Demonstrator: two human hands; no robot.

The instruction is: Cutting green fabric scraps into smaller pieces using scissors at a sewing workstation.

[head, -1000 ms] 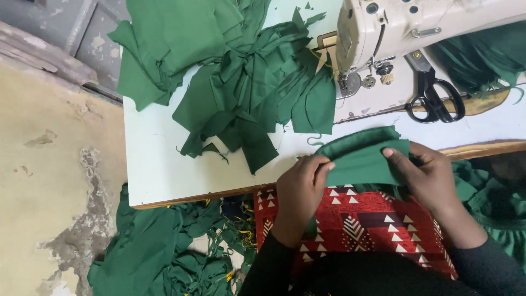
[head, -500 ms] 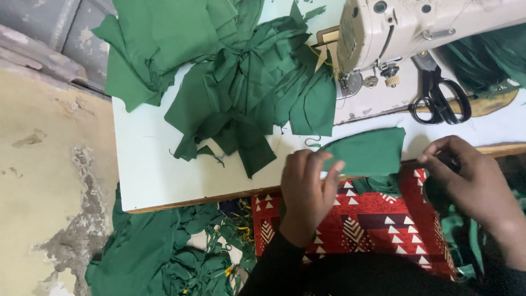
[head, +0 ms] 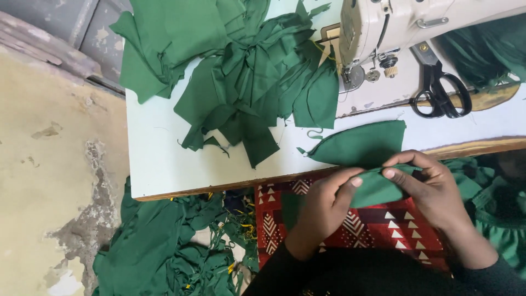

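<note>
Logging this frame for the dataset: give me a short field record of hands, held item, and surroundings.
left hand: pinching the near edge of the green fabric piece
right hand: gripping the same edge, fingertips close to the left hand's
fabric position: lies across the front edge of the white table, partly over the lap
lap: red patterned cloth
pile of green fabric pieces: on the table, left of the sewing machine
black scissors: on the machine bed, untouched
floor: more green fabric heaped below the table
</note>
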